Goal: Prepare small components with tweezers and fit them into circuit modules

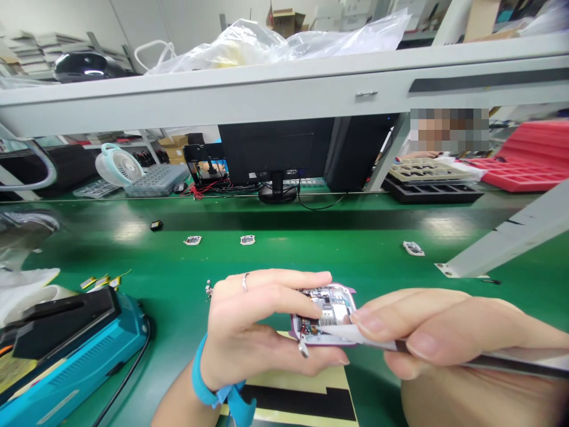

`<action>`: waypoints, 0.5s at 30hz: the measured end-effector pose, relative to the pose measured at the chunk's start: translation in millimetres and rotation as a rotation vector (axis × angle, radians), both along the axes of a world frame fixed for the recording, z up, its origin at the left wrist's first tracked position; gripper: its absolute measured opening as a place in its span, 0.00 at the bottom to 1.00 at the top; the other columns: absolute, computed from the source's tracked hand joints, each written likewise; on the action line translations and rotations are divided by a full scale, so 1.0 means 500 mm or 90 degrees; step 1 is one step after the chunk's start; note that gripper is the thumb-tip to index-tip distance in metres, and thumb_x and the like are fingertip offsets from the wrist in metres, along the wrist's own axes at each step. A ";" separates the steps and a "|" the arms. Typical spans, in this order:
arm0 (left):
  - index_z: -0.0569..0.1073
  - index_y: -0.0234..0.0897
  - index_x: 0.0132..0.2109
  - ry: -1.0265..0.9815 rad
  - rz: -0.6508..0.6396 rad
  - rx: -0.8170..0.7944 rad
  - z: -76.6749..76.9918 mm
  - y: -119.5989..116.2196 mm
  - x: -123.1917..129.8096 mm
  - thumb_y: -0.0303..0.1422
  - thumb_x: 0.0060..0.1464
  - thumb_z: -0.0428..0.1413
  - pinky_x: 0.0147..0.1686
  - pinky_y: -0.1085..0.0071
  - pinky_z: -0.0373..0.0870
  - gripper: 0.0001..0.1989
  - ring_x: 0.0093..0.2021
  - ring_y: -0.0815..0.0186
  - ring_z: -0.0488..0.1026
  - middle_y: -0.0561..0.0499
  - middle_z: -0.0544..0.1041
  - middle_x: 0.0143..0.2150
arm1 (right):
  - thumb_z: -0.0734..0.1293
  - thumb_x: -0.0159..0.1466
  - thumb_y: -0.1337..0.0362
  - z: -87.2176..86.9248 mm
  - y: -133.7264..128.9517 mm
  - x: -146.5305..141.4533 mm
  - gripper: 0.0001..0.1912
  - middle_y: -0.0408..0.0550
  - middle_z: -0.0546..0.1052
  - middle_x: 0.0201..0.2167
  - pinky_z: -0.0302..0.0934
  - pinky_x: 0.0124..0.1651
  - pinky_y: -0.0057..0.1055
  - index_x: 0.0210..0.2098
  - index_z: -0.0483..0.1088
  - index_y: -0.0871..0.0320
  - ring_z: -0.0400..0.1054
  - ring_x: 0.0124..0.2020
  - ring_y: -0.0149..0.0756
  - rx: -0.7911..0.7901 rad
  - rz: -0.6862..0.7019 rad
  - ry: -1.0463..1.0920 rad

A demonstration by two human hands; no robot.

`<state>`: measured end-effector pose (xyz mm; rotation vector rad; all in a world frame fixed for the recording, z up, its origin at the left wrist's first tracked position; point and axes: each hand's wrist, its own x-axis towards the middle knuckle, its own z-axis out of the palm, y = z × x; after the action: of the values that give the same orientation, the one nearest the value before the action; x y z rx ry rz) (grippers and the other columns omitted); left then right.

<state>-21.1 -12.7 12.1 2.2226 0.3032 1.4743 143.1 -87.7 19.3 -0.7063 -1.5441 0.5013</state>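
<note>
My left hand grips a small open electronic device housing with a purple rim, thumb below and fingers over its top edge. A circuit board shows inside it, partly hidden by my fingers. A small metal piece dangles at its lower left edge. My right hand is closed around slim, pale-tipped tweezers, whose point touches or hovers just over the lower left of the board; contact cannot be made out. A blue wrist strap circles my left wrist.
On the green bench lie small white-framed parts and, at left, battery-like pieces. A blue machine with a cable occupies the left. A slanted white post stands at right. Behind are a monitor, red trays and another person.
</note>
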 end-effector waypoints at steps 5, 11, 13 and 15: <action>0.70 0.36 0.32 -0.016 -0.006 0.069 -0.003 0.003 -0.003 0.31 0.36 0.64 0.34 0.79 0.74 0.13 0.35 0.67 0.75 0.48 0.77 0.39 | 0.64 0.58 0.66 -0.006 0.001 -0.005 0.04 0.44 0.77 0.27 0.71 0.30 0.33 0.31 0.72 0.52 0.72 0.28 0.38 0.041 -0.071 0.021; 0.69 0.34 0.31 -0.006 0.021 0.095 -0.003 -0.003 -0.005 0.31 0.36 0.64 0.36 0.80 0.74 0.13 0.36 0.68 0.75 0.47 0.77 0.39 | 0.66 0.56 0.70 -0.015 0.005 -0.003 0.07 0.43 0.77 0.28 0.71 0.29 0.33 0.33 0.71 0.53 0.72 0.29 0.39 0.082 -0.072 -0.003; 0.69 0.34 0.31 -0.009 0.051 0.118 -0.004 -0.006 -0.002 0.30 0.36 0.64 0.36 0.80 0.73 0.13 0.36 0.68 0.75 0.48 0.76 0.40 | 0.65 0.57 0.72 -0.012 0.007 -0.001 0.09 0.44 0.77 0.28 0.71 0.33 0.35 0.37 0.71 0.54 0.72 0.32 0.40 0.088 -0.026 -0.016; 0.69 0.34 0.31 -0.019 0.083 0.140 -0.005 -0.009 0.001 0.30 0.36 0.64 0.36 0.80 0.73 0.13 0.37 0.68 0.75 0.47 0.76 0.40 | 0.63 0.59 0.71 -0.005 0.008 0.001 0.10 0.45 0.76 0.27 0.70 0.36 0.36 0.39 0.71 0.56 0.71 0.34 0.40 0.090 0.017 -0.019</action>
<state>-20.7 -17.2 9.6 2.3888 0.2942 1.6793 143.7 -83.6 16.9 -0.5869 -1.6026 0.3979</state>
